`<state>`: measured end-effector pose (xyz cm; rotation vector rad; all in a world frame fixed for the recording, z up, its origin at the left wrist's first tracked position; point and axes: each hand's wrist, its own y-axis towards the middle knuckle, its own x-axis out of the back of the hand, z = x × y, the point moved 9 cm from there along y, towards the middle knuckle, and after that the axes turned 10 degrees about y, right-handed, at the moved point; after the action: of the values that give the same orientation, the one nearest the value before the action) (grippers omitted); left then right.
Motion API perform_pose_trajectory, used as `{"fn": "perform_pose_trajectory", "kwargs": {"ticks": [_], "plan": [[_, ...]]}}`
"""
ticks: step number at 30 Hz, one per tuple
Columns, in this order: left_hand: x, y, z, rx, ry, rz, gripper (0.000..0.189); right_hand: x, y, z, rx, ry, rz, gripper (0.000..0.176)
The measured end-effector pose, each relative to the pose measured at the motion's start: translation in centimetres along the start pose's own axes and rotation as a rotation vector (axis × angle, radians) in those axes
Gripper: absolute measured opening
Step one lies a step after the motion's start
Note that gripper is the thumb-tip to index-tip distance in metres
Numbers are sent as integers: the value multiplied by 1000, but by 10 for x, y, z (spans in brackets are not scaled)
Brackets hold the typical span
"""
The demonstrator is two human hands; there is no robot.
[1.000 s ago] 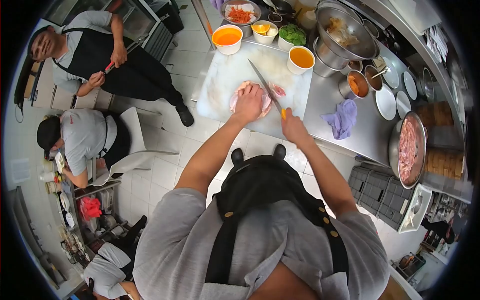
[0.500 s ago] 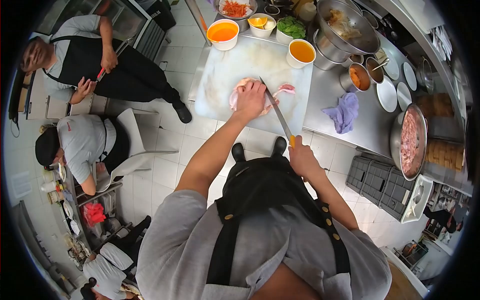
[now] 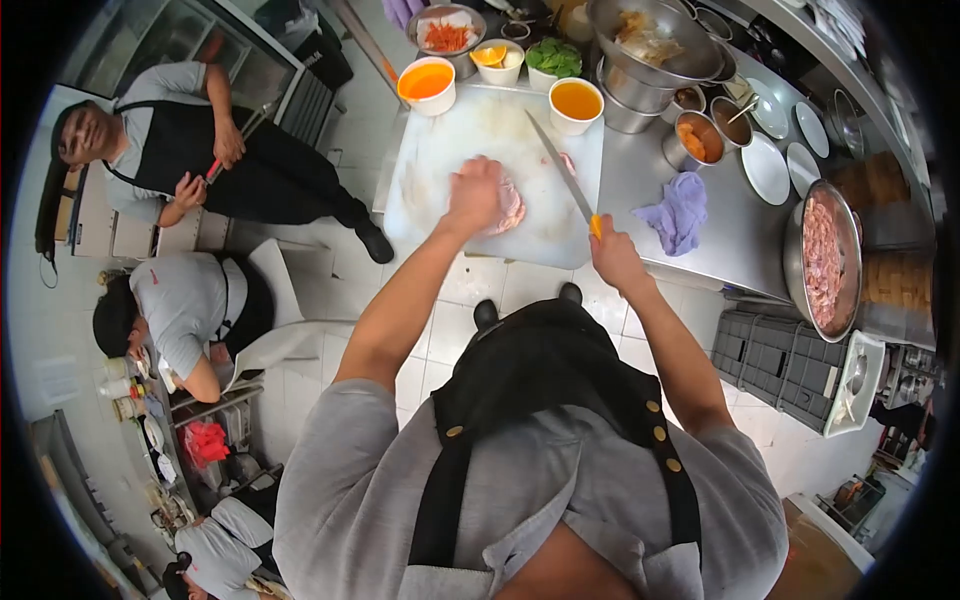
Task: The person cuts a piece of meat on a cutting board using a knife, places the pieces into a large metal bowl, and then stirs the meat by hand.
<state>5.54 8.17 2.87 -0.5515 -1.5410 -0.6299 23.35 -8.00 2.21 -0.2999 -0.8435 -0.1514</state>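
Observation:
My left hand (image 3: 475,192) is on the left side of a piece of raw chicken (image 3: 510,210), its fingers bent and a little blurred. The chicken lies on a white cutting board (image 3: 430,140). My right hand (image 3: 617,256) is closed round the yellow handle of a kitchen knife (image 3: 563,168). The blade slants up and left over the board's right part, apart from the larger piece. A small pink scrap of meat (image 3: 569,160) shows beside the blade, partly hidden by it.
Behind the board stand tubs of orange liquid (image 3: 427,84) (image 3: 576,102) and green leaves (image 3: 554,58). Right of it are a purple cloth (image 3: 676,214), metal pots (image 3: 692,140), white plates (image 3: 766,170) and a bowl of raw meat (image 3: 823,265). A person (image 3: 170,140) stands at the left.
My left hand has shifted slightly left with the chicken, which now shows to the right of the fingers. The knife has moved away to the right of the larger piece. The view has shifted.

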Motion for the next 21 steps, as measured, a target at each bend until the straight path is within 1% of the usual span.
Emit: {"fn": "perform_pose_trajectory", "kwargs": {"ticks": [2, 3, 4, 6, 7, 8, 10, 11, 12, 14, 15, 16, 17, 18, 19, 20, 21], "plan": [[30, -6, 39, 285, -17, 35, 48, 11, 11, 23, 118, 84, 19, 34], [19, -4, 50, 326, 9, 201, 52, 12, 12, 28, 150, 122, 11, 33], [15, 1, 59, 323, 20, 195, 52, 12, 12, 31, 155, 130, 2, 33], [-6, 9, 53, 233, -451, 349, 50, 9, 14, 30, 106, 165, 31, 32], [3, 10, 48, 196, -529, 212, 40, 11, 13, 31, 117, 173, 31, 32], [0, 8, 47, 202, -517, 207, 40, 15, 11, 32, 126, 224, 5, 31], [25, -9, 40, 470, -967, 90, 31, 19, 9, 29, 135, 279, -8, 30], [35, -19, 37, 565, -1100, 40, 30, 22, 10, 25, 131, 281, -20, 30], [35, -28, 37, 581, -1098, 33, 30, 24, 11, 22, 129, 281, -27, 30], [38, -60, 62, 826, -1147, -244, 36, 38, 6, 32, 133, 275, 5, 29], [48, -76, 76, 851, -926, -336, 41, 43, 3, 34, 125, 269, 20, 29], [43, -82, 80, 868, -926, -344, 41, 41, 3, 33, 136, 262, 35, 29], [67, -90, 79, 739, -539, -508, 41, 36, -2, 32, 160, 217, 64, 29], [92, -95, 64, 592, -148, -645, 41, 31, -5, 33, 185, 171, 90, 28], [61, -81, 65, 567, -411, -443, 36, 26, -8, 37, 194, 164, 102, 28], [49, -74, 63, 582, -412, -444, 36, 18, -12, 42, 204, 124, 124, 29], [48, -55, 38, 412, -306, -407, 31, 11, -15, 46, 210, 82, 144, 29]]}}
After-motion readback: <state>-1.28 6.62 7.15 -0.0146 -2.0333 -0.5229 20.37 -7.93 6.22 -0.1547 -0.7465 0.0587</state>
